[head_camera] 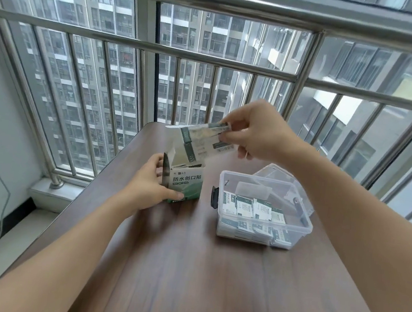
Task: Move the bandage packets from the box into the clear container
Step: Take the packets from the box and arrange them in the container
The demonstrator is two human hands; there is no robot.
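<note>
Bandage packets [203, 138] pinched by right hand [254, 132] above box [185, 183]; left hand [151, 186] grips box.

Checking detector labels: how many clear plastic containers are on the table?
1: the clear rectangular plastic container sits right of the green-and-white cardboard box, bandage packets inside. Its detached clear lid lies behind it. Nothing suggests another is hidden.

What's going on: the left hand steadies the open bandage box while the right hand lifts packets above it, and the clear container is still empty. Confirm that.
Not empty: the head view shows the clear container already holding bandage packets. The rest stands: left hand steadies the open bandage box, right hand lifts packets above it.
</note>
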